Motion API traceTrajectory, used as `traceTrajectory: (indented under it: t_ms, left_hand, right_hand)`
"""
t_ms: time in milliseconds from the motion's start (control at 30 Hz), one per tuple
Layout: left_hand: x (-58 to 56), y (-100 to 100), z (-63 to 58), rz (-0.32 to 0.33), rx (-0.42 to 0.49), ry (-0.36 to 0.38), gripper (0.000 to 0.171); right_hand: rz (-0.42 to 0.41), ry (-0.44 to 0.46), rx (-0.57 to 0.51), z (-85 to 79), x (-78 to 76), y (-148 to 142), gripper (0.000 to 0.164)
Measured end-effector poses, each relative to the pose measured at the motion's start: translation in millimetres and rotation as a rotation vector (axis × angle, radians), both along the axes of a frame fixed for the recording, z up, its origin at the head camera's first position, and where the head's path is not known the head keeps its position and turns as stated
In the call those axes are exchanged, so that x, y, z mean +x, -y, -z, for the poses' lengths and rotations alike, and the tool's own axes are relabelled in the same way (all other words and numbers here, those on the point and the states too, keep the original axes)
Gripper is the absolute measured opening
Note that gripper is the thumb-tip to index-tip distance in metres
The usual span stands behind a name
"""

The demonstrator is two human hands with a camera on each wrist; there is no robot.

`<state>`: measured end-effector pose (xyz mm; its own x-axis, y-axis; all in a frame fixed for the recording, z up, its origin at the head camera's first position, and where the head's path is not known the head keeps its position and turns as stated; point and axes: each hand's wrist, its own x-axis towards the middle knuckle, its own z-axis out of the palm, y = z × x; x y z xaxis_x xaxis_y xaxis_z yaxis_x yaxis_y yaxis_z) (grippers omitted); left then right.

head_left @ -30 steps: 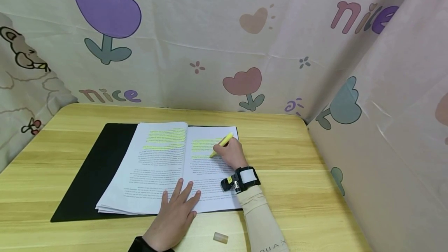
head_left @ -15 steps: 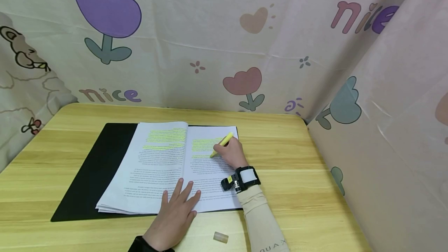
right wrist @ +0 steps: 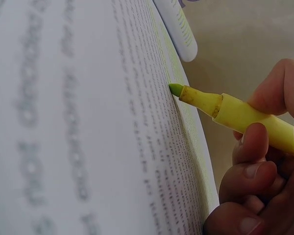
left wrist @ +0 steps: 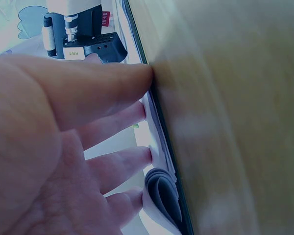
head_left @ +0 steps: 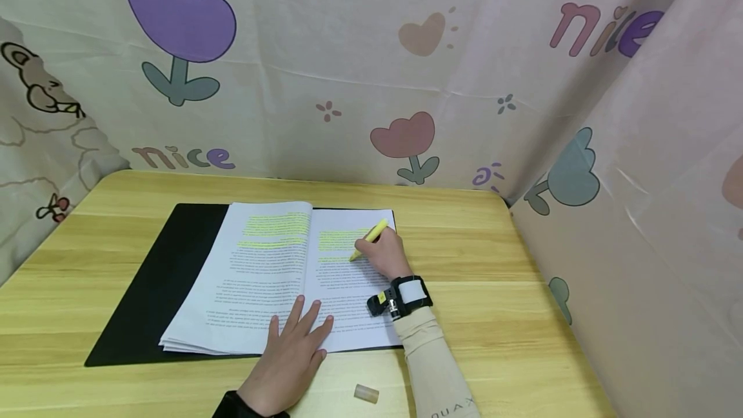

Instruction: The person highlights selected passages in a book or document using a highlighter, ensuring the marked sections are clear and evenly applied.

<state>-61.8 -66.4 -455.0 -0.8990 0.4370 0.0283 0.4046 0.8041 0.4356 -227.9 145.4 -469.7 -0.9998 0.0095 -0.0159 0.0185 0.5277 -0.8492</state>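
My right hand (head_left: 386,255) pinches an uncapped yellow highlighter (right wrist: 255,122) between thumb and fingers. The green-yellow tip touches the text on the right page (head_left: 354,311), just under several highlighted lines. The other fingers are curled beneath the barrel in the right wrist view. With fingers spread and fairly straight, my left hand (head_left: 287,357) rests on the lower middle of the open printed pages, near the fold. Its thumb lies at the pages' near edge in the left wrist view. More yellow lines mark the top of the left page (head_left: 232,302).
A black folder (head_left: 151,276) lies under the pages and sticks out to the left. On the wooden table (head_left: 464,263), a small greyish-tan cylinder (head_left: 366,393) lies in front of the pages. A patterned curtain (head_left: 325,50) hangs behind and at both sides.
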Motion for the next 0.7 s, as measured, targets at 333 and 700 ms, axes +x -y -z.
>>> traceTrajectory:
  t_ms: [333, 700]
  left_hand:
    - [-0.4, 0.3, 0.7, 0.002, -0.016, -0.004, 0.043]
    - [-1.2, -0.4, 1.8, -0.001, -0.012, 0.016, 0.043]
  right_hand:
    - [0.003, 0.0, -0.008, 0.3, 0.2, -1.2, 0.022]
    - [0.016, 0.012, -0.005, 0.9, -0.7, -2.8, 0.022]
